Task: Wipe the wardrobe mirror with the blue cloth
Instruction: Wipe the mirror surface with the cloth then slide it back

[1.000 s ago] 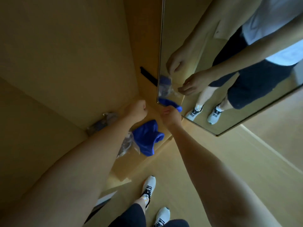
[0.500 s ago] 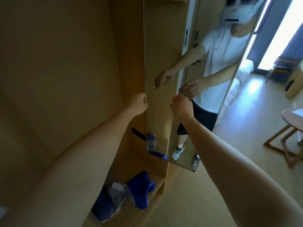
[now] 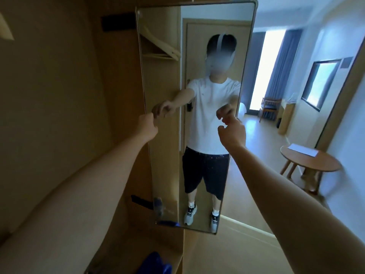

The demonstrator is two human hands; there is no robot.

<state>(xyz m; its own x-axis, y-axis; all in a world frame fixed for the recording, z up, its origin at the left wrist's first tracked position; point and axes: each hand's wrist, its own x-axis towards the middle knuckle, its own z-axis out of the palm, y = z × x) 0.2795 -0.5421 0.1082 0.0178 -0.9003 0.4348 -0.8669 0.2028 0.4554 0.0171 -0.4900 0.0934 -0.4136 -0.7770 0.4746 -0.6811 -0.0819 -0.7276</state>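
Note:
The tall wardrobe mirror (image 3: 197, 56) stands out from the wooden wardrobe and faces me. My left hand (image 3: 148, 124) grips its left edge at mid-height, fingers curled against the glass. At about the same height, my right hand (image 3: 232, 133) is curled round the mirror's right edge. The blue cloth (image 3: 158, 264) lies on the wardrobe's bottom shelf at the lower edge of the view, well below both hands. Neither hand touches it. A bit of the cloth is reflected in the mirror's bottom left corner.
The wardrobe's wooden wall (image 3: 59, 95) fills the left side. A wooden hanger (image 3: 160, 46) shows in the mirror. A round wooden table (image 3: 310, 161) with a paper on it stands to the right, and a chair (image 3: 269, 107) sits near the bright window beyond.
My view has lifted from the bottom shelf to the whole mirror. Both hands left the blue cloth on the shelf, rose, and now hold the mirror's two side edges.

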